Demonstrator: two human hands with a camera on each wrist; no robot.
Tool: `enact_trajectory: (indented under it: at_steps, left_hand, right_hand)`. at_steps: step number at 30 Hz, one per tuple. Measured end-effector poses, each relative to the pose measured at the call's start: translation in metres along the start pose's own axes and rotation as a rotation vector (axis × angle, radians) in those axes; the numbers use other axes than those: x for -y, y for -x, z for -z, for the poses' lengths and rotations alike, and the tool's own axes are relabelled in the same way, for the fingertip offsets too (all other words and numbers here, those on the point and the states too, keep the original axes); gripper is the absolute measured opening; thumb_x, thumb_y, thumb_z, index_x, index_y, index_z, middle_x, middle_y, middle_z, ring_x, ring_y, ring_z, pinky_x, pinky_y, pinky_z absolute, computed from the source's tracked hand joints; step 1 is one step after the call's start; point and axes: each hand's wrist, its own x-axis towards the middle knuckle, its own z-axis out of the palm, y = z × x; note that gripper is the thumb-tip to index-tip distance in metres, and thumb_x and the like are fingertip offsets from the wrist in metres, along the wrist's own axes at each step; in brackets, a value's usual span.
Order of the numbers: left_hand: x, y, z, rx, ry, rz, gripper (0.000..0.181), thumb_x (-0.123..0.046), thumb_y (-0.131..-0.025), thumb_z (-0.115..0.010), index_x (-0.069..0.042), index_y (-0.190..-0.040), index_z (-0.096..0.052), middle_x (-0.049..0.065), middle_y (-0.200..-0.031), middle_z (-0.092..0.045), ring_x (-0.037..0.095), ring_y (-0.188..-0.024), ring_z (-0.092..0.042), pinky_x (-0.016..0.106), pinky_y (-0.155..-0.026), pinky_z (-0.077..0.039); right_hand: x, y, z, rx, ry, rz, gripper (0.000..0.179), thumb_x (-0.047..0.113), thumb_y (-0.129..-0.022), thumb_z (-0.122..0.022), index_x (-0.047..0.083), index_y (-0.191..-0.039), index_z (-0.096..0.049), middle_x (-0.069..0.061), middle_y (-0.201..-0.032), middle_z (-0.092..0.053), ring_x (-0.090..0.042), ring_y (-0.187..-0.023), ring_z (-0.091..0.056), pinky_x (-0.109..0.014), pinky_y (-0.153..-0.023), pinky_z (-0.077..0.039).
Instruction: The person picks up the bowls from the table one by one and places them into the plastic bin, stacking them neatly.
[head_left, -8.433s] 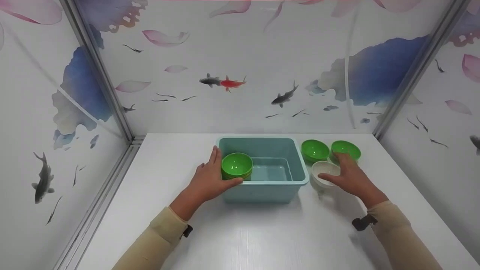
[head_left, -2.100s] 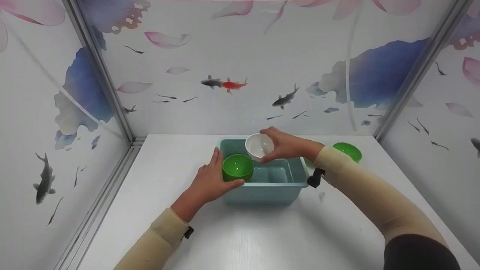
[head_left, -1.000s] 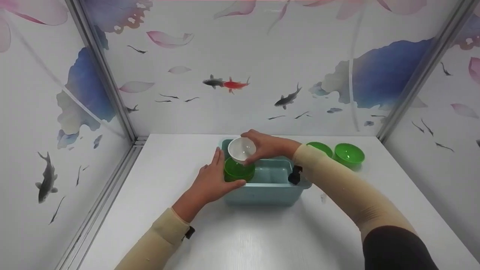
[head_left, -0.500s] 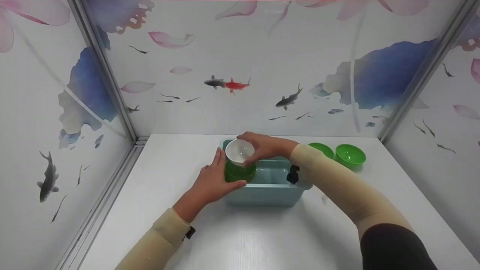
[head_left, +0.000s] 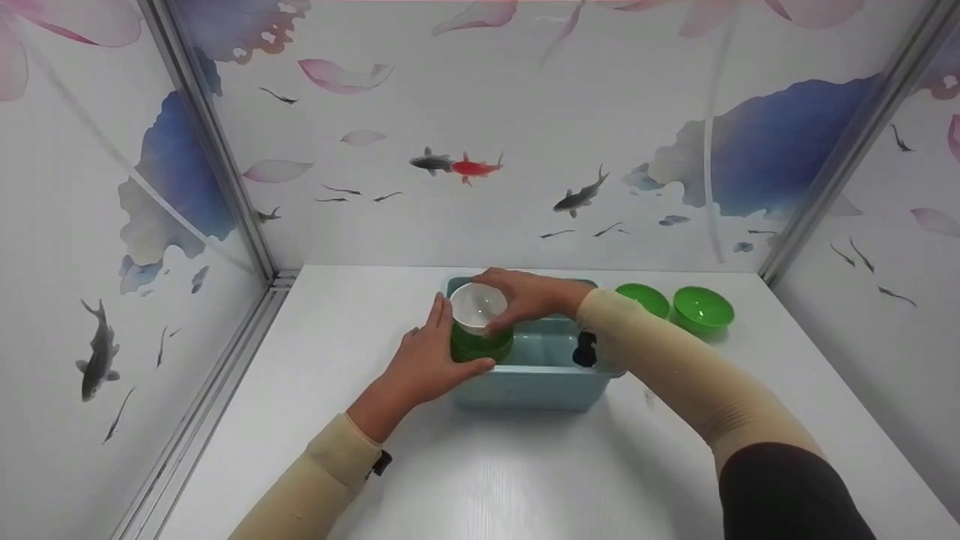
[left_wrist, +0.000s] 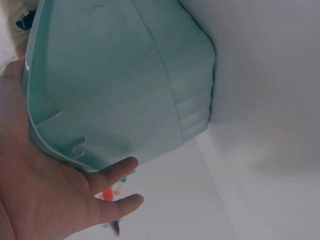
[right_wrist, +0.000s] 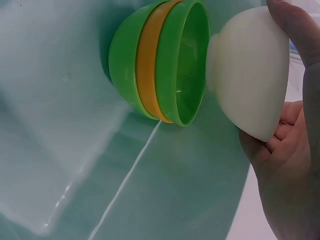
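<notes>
My right hand (head_left: 529, 294) pinches a white bowl (head_left: 478, 307) by its rim, thumb on one side and fingers on the other. In the right wrist view the bowl's foot is at the mouth of the top green bowl (right_wrist: 192, 65). That one is nested with an orange bowl (right_wrist: 150, 60) and another green bowl (right_wrist: 122, 60) at the left end of a pale blue-green tub (head_left: 532, 390). My left hand (head_left: 424, 360) rests against the tub's left corner, thumb along the front rim. Its other visible fingers lie straight along the outer wall (left_wrist: 110, 75).
Two more green bowls stand to the right of the tub on the white table (head_left: 487, 480): one (head_left: 645, 298) partly behind my right sleeve, the other (head_left: 703, 309) farther right. A printed wall (head_left: 480, 90) rises behind the table, with side panels left and right.
My right hand has taken the white bowl from the table on the right, carried it left over the tub, and lowered it slightly towards the stack. My left hand has stayed on the tub.
</notes>
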Motion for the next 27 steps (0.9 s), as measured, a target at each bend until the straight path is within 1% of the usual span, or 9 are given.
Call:
enact_trajectory:
  at_steps: [4,7,11,13,15,21,27]
  left_hand:
    - [0.000,-0.001,0.000,0.001,-0.008,0.003,0.143,-0.099,-0.082,-0.059,-0.007,-0.178,-0.006,0.010,-0.186,-0.004,0.040,-0.160,-0.038,0.063,-0.127,-0.033]
    - [0.000,0.000,0.001,0.006,-0.013,-0.002,0.143,-0.098,-0.083,-0.059,-0.007,-0.178,-0.005,0.010,-0.186,-0.003,0.039,-0.161,-0.038,0.062,-0.128,-0.032]
    - [-0.001,0.000,0.002,0.009,-0.009,-0.014,0.142,-0.096,-0.085,-0.060,-0.005,-0.178,-0.005,0.012,-0.186,-0.002,0.036,-0.162,-0.037,0.060,-0.130,-0.028]
    - [-0.001,0.000,0.001,0.010,-0.009,-0.014,0.142,-0.097,-0.084,-0.061,-0.005,-0.178,-0.005,0.012,-0.186,-0.002,0.036,-0.162,-0.036,0.059,-0.131,-0.027]
    - [-0.001,0.000,0.001,0.010,-0.007,-0.015,0.142,-0.096,-0.084,-0.061,-0.005,-0.178,-0.005,0.013,-0.186,-0.003,0.037,-0.162,-0.036,0.060,-0.130,-0.027]
    - [0.000,0.001,0.000,0.003,-0.013,-0.023,0.142,-0.097,-0.085,-0.059,-0.004,-0.177,-0.005,0.014,-0.186,-0.002,0.039,-0.162,-0.037,0.060,-0.130,-0.028]
    - [0.000,0.001,0.002,0.006,-0.016,-0.020,0.141,-0.097,-0.086,-0.058,-0.005,-0.177,-0.003,0.013,-0.186,-0.001,0.037,-0.163,-0.035,0.060,-0.131,-0.027]
  right_hand:
    - [-0.003,-0.001,-0.003,0.009,0.001,0.035,0.103,0.068,-0.084,-0.089,0.023,-0.167,-0.047,0.002,-0.149,-0.058,-0.020,-0.132,-0.057,-0.054,-0.115,-0.049]
    - [-0.005,-0.001,-0.006,0.027,0.011,0.050,0.104,0.065,-0.087,-0.089,0.020,-0.169,-0.045,-0.001,-0.153,-0.057,-0.022,-0.134,-0.057,-0.053,-0.115,-0.050]
    - [-0.006,0.000,-0.011,0.054,0.040,0.029,0.110,0.065,-0.088,-0.087,0.018,-0.174,-0.036,-0.004,-0.169,-0.047,-0.026,-0.149,-0.049,-0.055,-0.122,-0.043]
    - [-0.006,0.000,-0.012,0.069,0.051,0.017,0.112,0.064,-0.089,-0.087,0.018,-0.176,-0.033,-0.006,-0.175,-0.040,-0.027,-0.157,-0.042,-0.056,-0.126,-0.037]
    - [-0.007,0.001,-0.015,0.083,0.061,0.008,0.112,0.063,-0.090,-0.087,0.018,-0.176,-0.032,-0.006,-0.178,-0.036,-0.028,-0.161,-0.036,-0.056,-0.129,-0.033]
    - [-0.007,0.001,-0.019,0.109,0.077,0.005,0.111,0.058,-0.091,-0.089,0.016,-0.176,-0.031,-0.008,-0.180,-0.033,-0.030,-0.165,-0.031,-0.056,-0.130,-0.030]
    - [-0.009,-0.001,-0.023,0.103,0.068,0.011,0.112,0.058,-0.090,-0.090,0.016,-0.176,-0.032,-0.007,-0.179,-0.035,-0.029,-0.164,-0.032,-0.057,-0.130,-0.030]
